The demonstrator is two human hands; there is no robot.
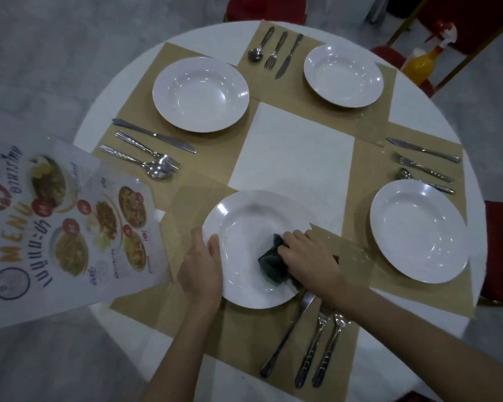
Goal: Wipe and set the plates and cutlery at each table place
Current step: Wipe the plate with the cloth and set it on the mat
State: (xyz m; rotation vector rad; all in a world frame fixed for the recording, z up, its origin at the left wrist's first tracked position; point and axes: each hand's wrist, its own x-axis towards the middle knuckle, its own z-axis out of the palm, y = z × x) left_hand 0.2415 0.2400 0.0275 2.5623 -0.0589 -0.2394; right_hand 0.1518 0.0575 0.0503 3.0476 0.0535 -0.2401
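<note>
Round and white, the table (436, 91) carried four tan woven placemats, and on the nearest mat (244, 329) sat the glossy white deep-rimmed plate (244, 227), with a steel knife, fork and what looked like a spoon (311, 338) lying just below the right wrist. Such a plate would likely be stiff, smooth and slippery, best steadied at its rim, which is where the left hand (199, 268) gripped it, thumb hooked over the edge. Across the bowl, the right hand (305, 253) was clenched on a soft, crumpled dark cloth (273, 265), pressing it into the plate's well.
</note>
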